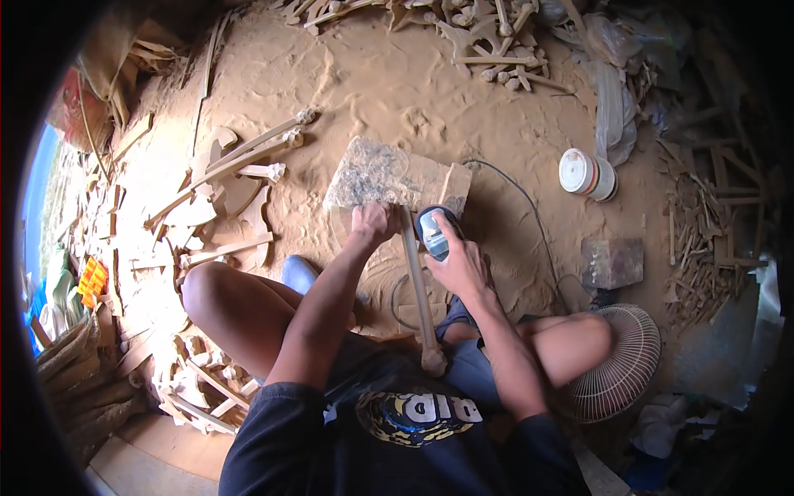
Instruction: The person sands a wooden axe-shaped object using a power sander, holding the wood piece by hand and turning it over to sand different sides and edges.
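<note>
I sit on a dusty floor in front of a rough block (389, 171). A long wooden leg (419, 289) with a carved knob at its near end reaches from my lap to the block's near edge. My left hand (375, 221) is closed at the far end of the leg, its knuckles by the block. My right hand (463, 269) is wrapped round a grey hand-held power sander (433, 235) with a dark round head. That head is just right of the leg; whether they touch I cannot tell.
Carved wooden pieces (240, 161) lie on the left, with more at the far side (496, 62). A white tub (585, 175) stands on the right, near a square box (612, 263). A caged fan (620, 364) is beside my right knee. A dark cord (533, 207) curves across the floor.
</note>
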The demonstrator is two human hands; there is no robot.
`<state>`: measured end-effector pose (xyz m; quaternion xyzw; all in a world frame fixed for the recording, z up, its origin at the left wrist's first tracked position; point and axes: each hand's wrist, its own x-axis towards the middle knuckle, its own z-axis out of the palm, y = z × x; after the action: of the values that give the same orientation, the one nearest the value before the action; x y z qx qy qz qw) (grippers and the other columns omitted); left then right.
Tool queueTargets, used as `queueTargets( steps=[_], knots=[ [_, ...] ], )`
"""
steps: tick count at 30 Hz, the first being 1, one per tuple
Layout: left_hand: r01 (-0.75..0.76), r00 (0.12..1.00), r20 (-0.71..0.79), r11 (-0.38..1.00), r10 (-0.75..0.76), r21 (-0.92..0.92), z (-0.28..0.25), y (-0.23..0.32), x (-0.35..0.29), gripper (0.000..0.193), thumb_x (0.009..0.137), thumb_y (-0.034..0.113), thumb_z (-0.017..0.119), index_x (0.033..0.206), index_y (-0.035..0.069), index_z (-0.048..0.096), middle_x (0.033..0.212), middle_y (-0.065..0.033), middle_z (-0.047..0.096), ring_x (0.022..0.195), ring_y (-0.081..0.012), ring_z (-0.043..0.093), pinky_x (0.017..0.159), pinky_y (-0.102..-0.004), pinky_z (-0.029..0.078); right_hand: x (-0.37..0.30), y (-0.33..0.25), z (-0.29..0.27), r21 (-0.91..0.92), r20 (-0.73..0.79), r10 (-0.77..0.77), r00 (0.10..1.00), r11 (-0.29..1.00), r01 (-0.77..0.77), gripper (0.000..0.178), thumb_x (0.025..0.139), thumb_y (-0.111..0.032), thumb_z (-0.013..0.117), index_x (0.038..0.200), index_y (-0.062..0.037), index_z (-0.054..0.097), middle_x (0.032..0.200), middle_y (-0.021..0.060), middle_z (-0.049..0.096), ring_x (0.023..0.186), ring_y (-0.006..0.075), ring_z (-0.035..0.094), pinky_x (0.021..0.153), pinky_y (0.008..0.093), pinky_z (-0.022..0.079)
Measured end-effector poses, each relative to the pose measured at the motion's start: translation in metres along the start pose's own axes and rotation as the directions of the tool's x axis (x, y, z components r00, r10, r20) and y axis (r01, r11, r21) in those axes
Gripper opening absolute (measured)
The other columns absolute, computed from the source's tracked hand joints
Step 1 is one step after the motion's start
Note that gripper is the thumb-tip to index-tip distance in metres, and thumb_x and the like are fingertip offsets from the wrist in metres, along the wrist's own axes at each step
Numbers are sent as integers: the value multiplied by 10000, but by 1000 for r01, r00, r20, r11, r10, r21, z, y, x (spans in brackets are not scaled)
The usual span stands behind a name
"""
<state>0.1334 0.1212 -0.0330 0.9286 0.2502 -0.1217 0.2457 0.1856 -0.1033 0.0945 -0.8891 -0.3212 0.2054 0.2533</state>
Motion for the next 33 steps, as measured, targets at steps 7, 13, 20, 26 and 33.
queueTargets(
  steps=[7, 13, 20, 26, 33],
  knots=[
    [15, 997, -70, 999, -18, -40, -7, 6, -8, 532, 1076, 488, 483, 905, 106, 811, 875, -243, 766, 868, -435, 771, 833, -545, 605, 1, -4, 1, -3, 4, 2, 1000, 1000, -2, 845, 872, -233, 818, 1634, -300, 458, 990, 334, 745, 952, 561, 709, 840, 644, 567],
    [54, 998, 39, 997, -56, 49, -16, 15, -8, 395, 1030, 437, 560, 1028, 156, 837, 990, -181, 811, 953, -369, 796, 870, -482, 616, 0, 0, 8, -42, 13, 31, 999, 999, -31, 839, 883, -254, 816, 1636, -308, 453, 1008, 338, 745, 945, 564, 714, 831, 636, 580],
    [14, 1000, -17, 1000, -14, 20, -2, 2, -3, 501, 1066, 490, 489, 967, 139, 833, 921, -207, 792, 897, -396, 787, 856, -507, 614, -4, -15, -1, -103, 6, 147, 989, 984, -146, 863, 883, -253, 825, 1650, -299, 433, 1018, 341, 744, 974, 552, 724, 859, 627, 583],
    [11, 1000, -22, 1000, -11, -29, -4, 2, -3, 579, 1100, 505, 427, 896, 143, 830, 845, -191, 782, 844, -398, 781, 840, -512, 616, -16, 1, -11, -83, -27, 216, 976, 972, -218, 865, 873, -238, 830, 1643, -302, 441, 1055, 335, 751, 1005, 556, 712, 890, 630, 569],
    [-11, 1000, -16, 1000, 11, 5, -5, 9, -3, 587, 1105, 514, 420, 904, 141, 826, 862, -200, 781, 842, -401, 781, 836, -513, 617, -19, 39, 5, 115, -146, 42, 988, 993, -25, 925, 855, -247, 853, 1666, -223, 409, 1316, 282, 721, 1132, 527, 698, 972, 580, 571]
  ],
)
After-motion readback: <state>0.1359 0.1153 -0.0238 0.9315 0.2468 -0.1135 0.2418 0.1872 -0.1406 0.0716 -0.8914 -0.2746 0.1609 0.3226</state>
